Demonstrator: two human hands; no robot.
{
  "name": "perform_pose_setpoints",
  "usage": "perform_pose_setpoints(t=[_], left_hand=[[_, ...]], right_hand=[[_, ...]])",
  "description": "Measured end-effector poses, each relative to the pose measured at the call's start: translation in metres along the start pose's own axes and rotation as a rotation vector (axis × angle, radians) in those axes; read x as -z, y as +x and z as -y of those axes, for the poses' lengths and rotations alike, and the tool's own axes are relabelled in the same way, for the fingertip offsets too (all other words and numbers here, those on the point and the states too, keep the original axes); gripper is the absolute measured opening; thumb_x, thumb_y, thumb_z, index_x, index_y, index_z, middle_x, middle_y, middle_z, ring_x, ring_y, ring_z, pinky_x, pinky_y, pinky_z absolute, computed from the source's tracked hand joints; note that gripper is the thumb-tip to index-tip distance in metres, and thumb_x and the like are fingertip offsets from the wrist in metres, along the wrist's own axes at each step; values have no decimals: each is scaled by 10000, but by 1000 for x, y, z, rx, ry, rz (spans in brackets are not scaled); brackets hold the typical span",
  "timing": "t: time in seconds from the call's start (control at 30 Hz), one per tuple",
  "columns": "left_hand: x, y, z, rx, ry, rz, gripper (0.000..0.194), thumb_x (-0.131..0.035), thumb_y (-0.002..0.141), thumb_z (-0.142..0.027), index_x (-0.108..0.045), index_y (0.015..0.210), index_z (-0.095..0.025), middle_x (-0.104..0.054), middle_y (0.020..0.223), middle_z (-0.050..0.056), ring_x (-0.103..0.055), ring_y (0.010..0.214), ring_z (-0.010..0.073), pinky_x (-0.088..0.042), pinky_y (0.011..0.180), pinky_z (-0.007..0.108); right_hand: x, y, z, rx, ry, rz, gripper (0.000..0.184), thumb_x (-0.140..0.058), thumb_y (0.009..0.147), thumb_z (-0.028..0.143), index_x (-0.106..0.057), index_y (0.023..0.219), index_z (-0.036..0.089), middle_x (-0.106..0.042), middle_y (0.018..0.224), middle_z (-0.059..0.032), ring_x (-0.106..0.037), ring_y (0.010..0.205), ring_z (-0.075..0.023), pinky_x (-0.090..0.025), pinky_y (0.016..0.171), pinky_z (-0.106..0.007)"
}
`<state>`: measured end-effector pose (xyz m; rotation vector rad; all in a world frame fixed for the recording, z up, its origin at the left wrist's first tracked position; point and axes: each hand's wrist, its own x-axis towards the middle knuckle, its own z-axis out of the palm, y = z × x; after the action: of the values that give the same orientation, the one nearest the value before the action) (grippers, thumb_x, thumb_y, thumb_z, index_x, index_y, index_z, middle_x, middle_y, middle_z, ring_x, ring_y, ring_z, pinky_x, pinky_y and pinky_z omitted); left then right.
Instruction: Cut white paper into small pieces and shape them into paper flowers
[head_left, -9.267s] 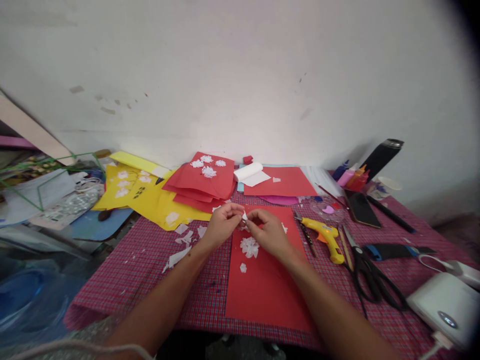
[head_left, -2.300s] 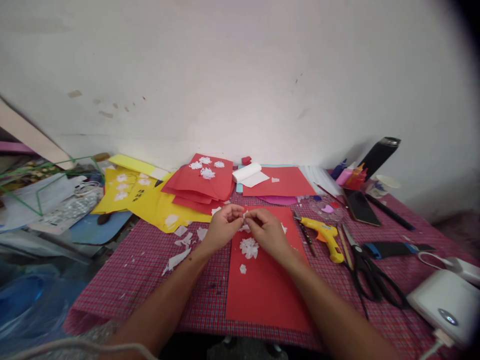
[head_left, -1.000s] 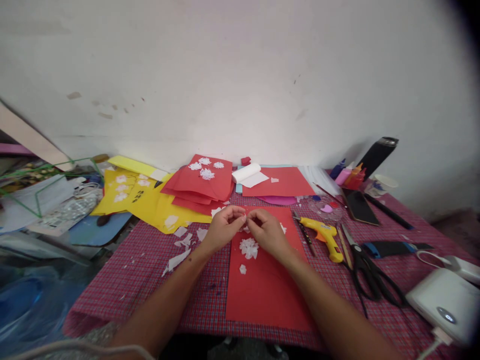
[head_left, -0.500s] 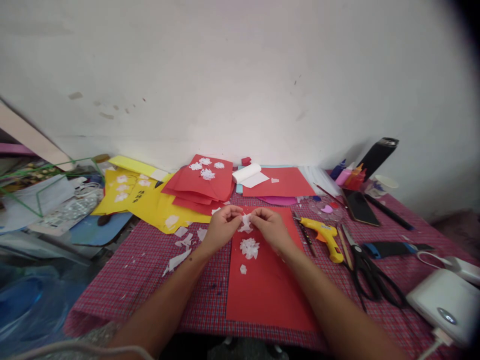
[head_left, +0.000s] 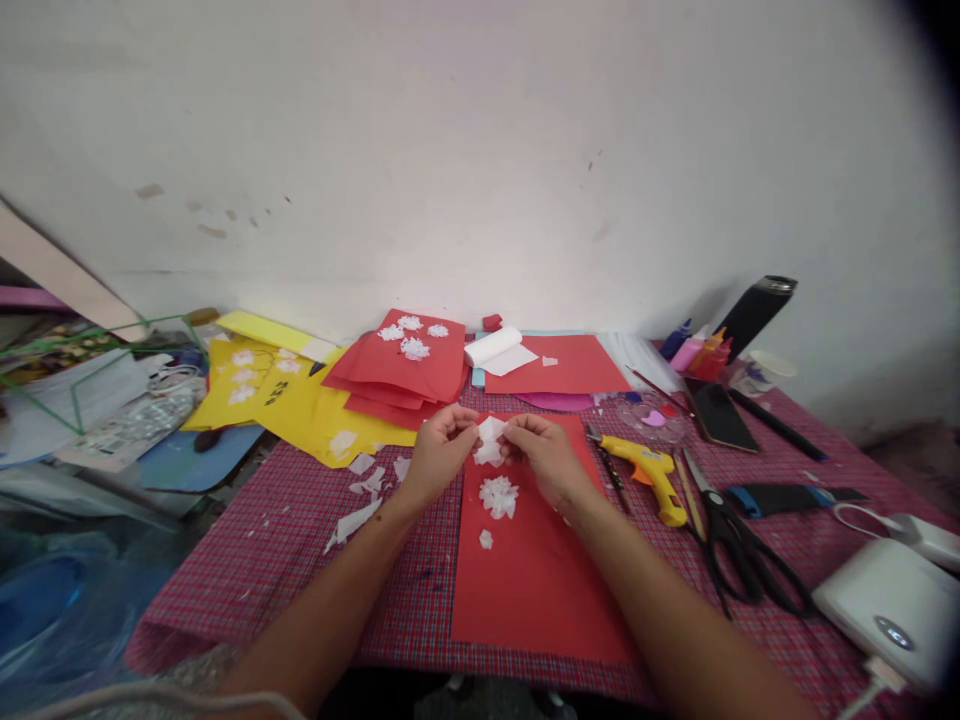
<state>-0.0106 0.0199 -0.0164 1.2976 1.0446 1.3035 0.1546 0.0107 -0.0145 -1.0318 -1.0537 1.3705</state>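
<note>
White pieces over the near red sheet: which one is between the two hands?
The held piece at the far end, between left hand and right hand. The ruffled flower and small piece lie nearer on the red sheet, untouched.

This looks like a craft corner, though whether in a home or a small workshop cannot be told: a cloth-covered tabletop (head_left: pixel 247 550) stands against a scuffed, pale wall (head_left: pixel 480 170). The yellow glue gun (head_left: pixel 651 470) gives the kind of work away, with scissors (head_left: pixel 718 508) beside it to the right, a palette (head_left: pixel 652 420) and squeeze bottles (head_left: pixel 686 353) behind it, and a red sheet (head_left: pixel 540 590) carrying a white paper flower (head_left: pixel 499 497) to its left. Farther left of the glue gun lie paper scraps (head_left: pixel 354 524) and yellow sheets (head_left: pixel 292 420) decorated with pale blossoms.
</note>
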Motion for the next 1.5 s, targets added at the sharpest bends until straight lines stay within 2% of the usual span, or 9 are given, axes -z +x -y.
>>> perform_pose_setpoints(t=[0.23, 0.47, 0.67, 0.87, 1.0, 1.17, 1.33, 1.43, 1.5], left_hand=[[0, 0, 1, 0, -15, -14, 203, -662, 754, -222, -647, 950, -173, -657, 785, 2, -615, 674, 105, -483, 654, 223], [0, -1, 0, -45, 42, 6, 181, -657, 777, -231, -646, 948, -173, -671, 815, 17, -617, 703, 110, -472, 655, 212], [-1, -2, 0, -59, 44, 56, 167, -646, 796, -243, -648, 945, -169, -680, 843, 31, -627, 745, 119, -483, 684, 220], [-1, -2, -2, -36, 11, 50, 201, -672, 774, -272, -647, 944, -168, -669, 779, 13, -620, 694, 114, -477, 663, 225], [0, 0, -1, 27, -62, -6, 221, -683, 756, -270, -638, 948, -171, -662, 772, 1, -635, 674, 116, -491, 661, 236], [1, 1, 0, 46, -84, -32, 227, -691, 743, -258, -630, 942, -168, -651, 745, -7, -631, 645, 112, -492, 641, 234], [2, 2, 0, 43, -77, -38, 227, -685, 743, -262, -632, 941, -164, -649, 750, 2, -616, 634, 108, -490, 617, 230], [2, 3, 0, 39, -78, -73, 233, -683, 739, -270, -630, 942, -167, -653, 743, 2, -612, 617, 111, -494, 610, 240], [3, 4, 0, 24, -83, -123, 238, -680, 736, -267, -628, 946, -167, -652, 733, -1, -602, 601, 108, -489, 599, 239]], right_hand=[[0, -1, 2, -29, 27, -6, 184, -695, 724, 328, -600, 694, 173, -626, 632, -7, -556, 552, -118, -422, 541, -231], [0, -6, 6, -92, -8, 121, 251, -724, 725, 384, -633, 831, 176, -669, 734, -30, -592, 585, -133, -445, 543, -241], [-3, -8, 4, 70, -162, 172, 269, -729, 759, 402, -639, 869, 173, -657, 766, -6, -563, 635, -122, -431, 601, -244], [-2, -4, 1, 91, -317, 25, 247, -654, 795, 403, -644, 700, 175, -601, 612, 17, -506, 553, -123, -363, 527, -241], [-2, -2, 2, 89, -233, -31, 227, -649, 779, 388, -679, 721, 170, -600, 595, 12, -499, 539, -125, -365, 529, -248], [0, 1, 1, 22, -92, -84, 194, -679, 730, 374, -674, 704, 182, -590, 573, 14, -482, 511, -124, -368, 513, -254], [1, 2, 1, 15, -119, -106, 223, -666, 750, 376, -626, 638, 188, -568, 557, 15, -472, 505, -124, -365, 508, -253], [4, 2, 2, 109, -287, -137, 241, -617, 814, 399, -648, 691, 195, -585, 587, 7, -502, 538, -146, -382, 531, -266], [7, 2, 0, 265, -490, -155, 233, -570, 868, 384, -689, 781, 202, -656, 701, -21, -571, 644, -180, -425, 604, -287]])
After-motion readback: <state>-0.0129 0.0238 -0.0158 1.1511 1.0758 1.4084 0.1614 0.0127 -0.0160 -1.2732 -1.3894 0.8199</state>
